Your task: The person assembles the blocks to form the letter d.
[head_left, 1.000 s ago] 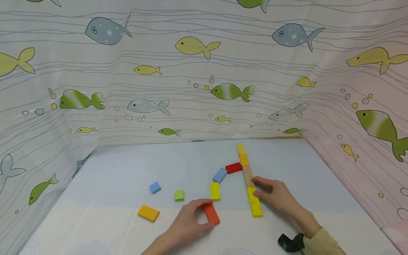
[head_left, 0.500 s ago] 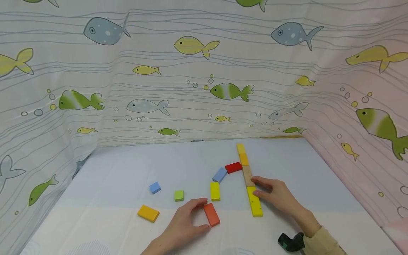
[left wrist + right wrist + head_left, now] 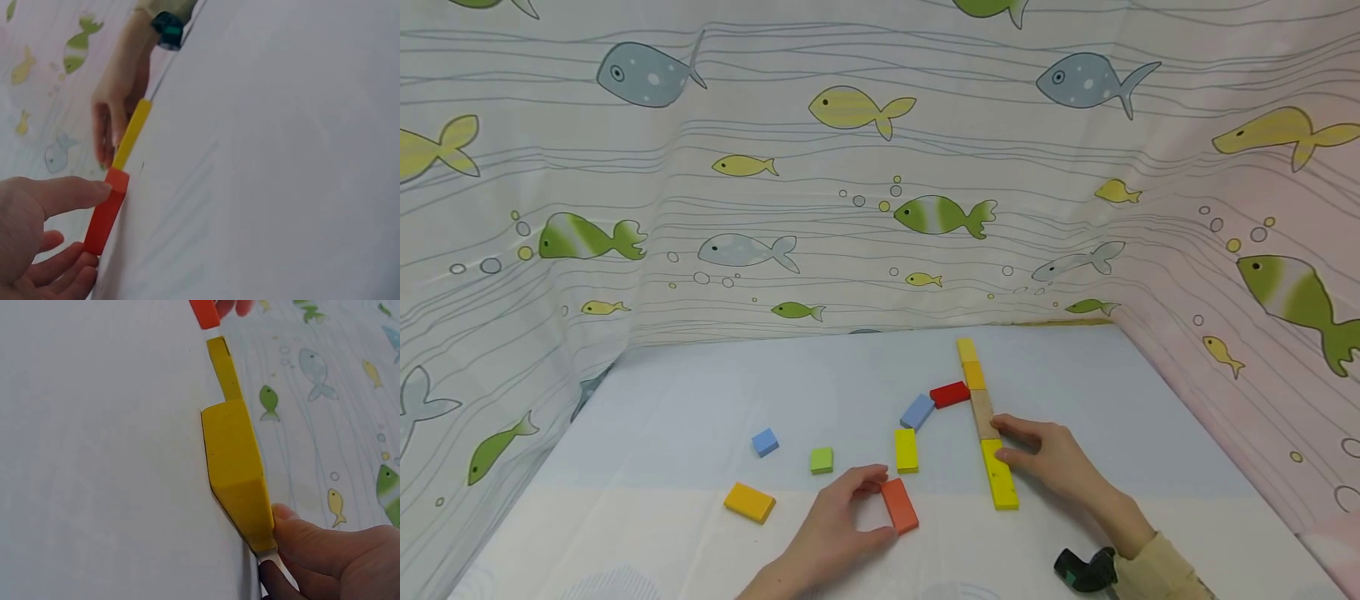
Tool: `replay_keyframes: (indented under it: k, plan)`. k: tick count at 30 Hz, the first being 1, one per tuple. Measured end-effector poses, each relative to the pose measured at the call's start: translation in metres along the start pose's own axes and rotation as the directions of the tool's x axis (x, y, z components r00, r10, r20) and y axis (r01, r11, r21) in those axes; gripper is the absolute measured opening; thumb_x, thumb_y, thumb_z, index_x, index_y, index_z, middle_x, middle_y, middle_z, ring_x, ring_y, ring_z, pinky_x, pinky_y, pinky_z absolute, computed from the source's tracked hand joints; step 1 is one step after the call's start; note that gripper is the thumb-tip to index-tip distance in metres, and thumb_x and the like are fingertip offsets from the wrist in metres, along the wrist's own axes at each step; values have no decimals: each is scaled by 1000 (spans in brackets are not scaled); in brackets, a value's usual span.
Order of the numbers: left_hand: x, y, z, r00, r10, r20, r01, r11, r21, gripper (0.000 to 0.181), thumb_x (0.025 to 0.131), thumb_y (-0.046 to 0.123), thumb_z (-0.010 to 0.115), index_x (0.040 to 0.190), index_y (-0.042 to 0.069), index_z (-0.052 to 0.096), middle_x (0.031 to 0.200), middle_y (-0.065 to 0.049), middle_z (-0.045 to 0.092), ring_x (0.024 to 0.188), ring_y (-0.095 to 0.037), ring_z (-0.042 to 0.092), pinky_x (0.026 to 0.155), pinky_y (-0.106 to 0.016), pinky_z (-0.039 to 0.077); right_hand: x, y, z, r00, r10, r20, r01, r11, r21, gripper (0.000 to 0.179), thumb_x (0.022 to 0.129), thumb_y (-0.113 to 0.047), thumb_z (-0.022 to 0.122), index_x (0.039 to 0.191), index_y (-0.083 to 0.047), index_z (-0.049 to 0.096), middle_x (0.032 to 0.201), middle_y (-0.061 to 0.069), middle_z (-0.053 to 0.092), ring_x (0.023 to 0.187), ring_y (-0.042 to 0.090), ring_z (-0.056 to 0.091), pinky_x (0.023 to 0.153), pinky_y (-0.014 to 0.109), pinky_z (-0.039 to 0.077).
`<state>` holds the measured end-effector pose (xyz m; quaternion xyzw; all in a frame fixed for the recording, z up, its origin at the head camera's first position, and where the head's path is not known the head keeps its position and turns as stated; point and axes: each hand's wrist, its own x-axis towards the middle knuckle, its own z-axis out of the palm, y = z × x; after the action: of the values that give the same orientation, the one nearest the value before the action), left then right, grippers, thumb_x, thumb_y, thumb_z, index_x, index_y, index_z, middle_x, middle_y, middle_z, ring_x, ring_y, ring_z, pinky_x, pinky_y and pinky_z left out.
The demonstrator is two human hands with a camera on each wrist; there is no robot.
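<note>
An orange-red block [image 3: 900, 506] lies flat on the table in the head view. My left hand [image 3: 831, 521] is at its left side, thumb by the near end and forefinger by the far end. In the left wrist view the thumb touches the block [image 3: 107, 212] at one end and fingers are at the other. My right hand [image 3: 1060, 462] is beside a straight row of blocks, fingertips against its right side where a plain wooden block [image 3: 983, 414] meets a yellow block [image 3: 1000, 475]. The thumb touches the yellow block [image 3: 234, 450] in the right wrist view.
A red block [image 3: 950, 394], a light blue block [image 3: 917, 412] and another yellow block [image 3: 907, 451] curve from the row toward the orange-red block. Farther left lie a green block [image 3: 822, 460], a small blue block [image 3: 765, 442] and an orange-yellow block [image 3: 749, 502]. A fish-patterned cloth [image 3: 850, 187] surrounds the table.
My left hand has loosened slightly, its thumb drawing back left so more of the orange-red block shows. That block has shifted very slightly right. My right hand stays in place.
</note>
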<state>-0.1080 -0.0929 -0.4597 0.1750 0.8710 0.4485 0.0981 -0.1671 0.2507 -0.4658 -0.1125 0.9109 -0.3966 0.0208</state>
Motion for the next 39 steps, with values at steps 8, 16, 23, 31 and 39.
replay_keyframes:
  k: [8,16,23,31,39]
  plan:
    - [4,4,3,999,-19,-26,18,999,-35,66,83,30,82,139,15,52,134,3,60,117,-15,60,103,-35,52,0,1,1,1000,8,3,-8,1000,-1,55,88,-30,76,139,-16,60,138,1,63,136,30,52,110,53,43]
    - [9,3,3,999,-22,-34,21,998,-53,66,81,25,84,139,13,53,131,3,61,116,-15,61,102,-33,52,1,2,1,1000,7,-1,-7,1000,1,54,88,-29,76,138,-17,61,138,0,63,136,30,52,110,52,43]
    - [11,3,4,999,-20,-39,18,998,-54,66,81,25,84,138,12,53,129,4,62,115,-15,61,102,-33,52,0,1,1,1000,0,-2,0,1000,-8,53,89,-29,76,138,-17,61,138,0,63,135,30,52,110,53,43]
    - [12,4,4,998,-20,-58,18,1000,-19,63,82,27,83,137,13,54,126,7,62,113,-14,60,102,-34,52,0,0,0,1000,9,4,-9,1000,1,54,89,-28,76,139,-16,60,137,0,64,135,30,52,110,53,43]
    - [13,4,6,997,-29,-69,28,1000,-12,60,82,29,82,134,14,56,124,7,62,111,-14,60,100,-35,53,0,-1,0,1000,8,9,-8,1000,10,54,89,-27,76,139,-16,60,137,1,63,135,30,52,110,53,43]
